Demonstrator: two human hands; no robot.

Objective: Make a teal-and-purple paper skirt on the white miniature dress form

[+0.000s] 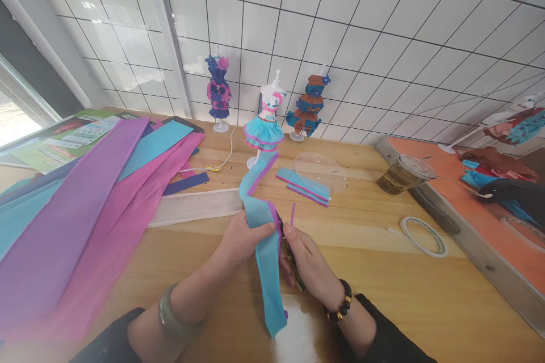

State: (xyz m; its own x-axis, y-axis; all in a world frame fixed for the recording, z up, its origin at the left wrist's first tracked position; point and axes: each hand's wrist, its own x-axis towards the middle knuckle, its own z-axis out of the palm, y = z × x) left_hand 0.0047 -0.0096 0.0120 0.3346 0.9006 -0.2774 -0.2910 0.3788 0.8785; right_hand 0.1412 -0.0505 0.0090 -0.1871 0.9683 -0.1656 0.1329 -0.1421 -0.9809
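A long blue strip (269,278) with a purple edge runs from near the table's front up toward a small dress form (272,105) in a ruffled blue and pink skirt. My left hand (244,238) pinches the strip near its middle, thumb on top. In my right hand (309,264) is a pair of scissors (290,255), its blades at the purple edge just beside my left thumb. Part of the handles is hidden by my fingers. A thin purple scrap (293,214) lies just beyond the scissor tips.
Purple, blue and pink sheets (80,221) cover the left side. Folded blue strips (304,184), a clear round disc (320,173), a tape roll (423,236) and a lidded cup (404,174) lie to the right. Two dressed forms (219,91) (307,105) stand by the tiled wall.
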